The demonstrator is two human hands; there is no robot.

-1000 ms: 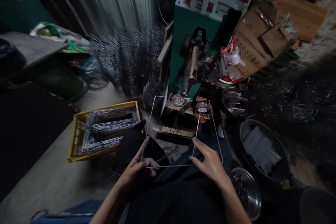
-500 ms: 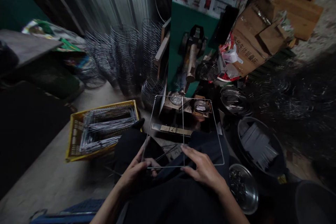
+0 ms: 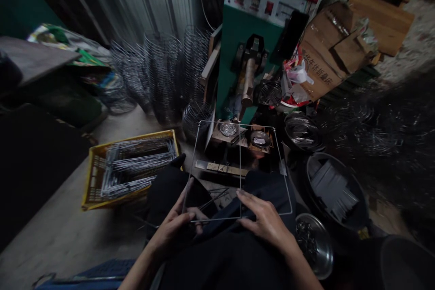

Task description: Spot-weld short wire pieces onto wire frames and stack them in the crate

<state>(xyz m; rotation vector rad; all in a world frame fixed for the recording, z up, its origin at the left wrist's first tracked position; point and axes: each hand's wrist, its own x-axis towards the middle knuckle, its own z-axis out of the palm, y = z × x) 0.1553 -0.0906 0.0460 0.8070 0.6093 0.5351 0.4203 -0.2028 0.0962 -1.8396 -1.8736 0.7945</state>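
A thin rectangular wire frame [image 3: 240, 158] with a bar down its middle is held up above my lap. My left hand [image 3: 180, 213] is closed on its near left corner. My right hand [image 3: 261, 215] pinches the near end of the middle bar, thumb and fingers around the wire. The far edge of the frame lies in view just below the electrode of a green machine [image 3: 226, 68]. Near that electrode sits a small dish of metal bits [image 3: 228, 129], with a second dish [image 3: 260, 138] to its right.
On the left, a yellow crate [image 3: 89, 176] holds wire frames. Coiled wire baskets [image 3: 163, 72] stand behind it. At right are a black tub [image 3: 360, 217] of flat strips, a metal bowl [image 3: 324, 244] of small parts, wire coils [image 3: 302, 131] and a cardboard box [image 3: 322, 72].
The wire frame has shifted and tilted slightly, its middle bar now a little farther right. My right hand has moved slightly right with it; both hands keep their hold.
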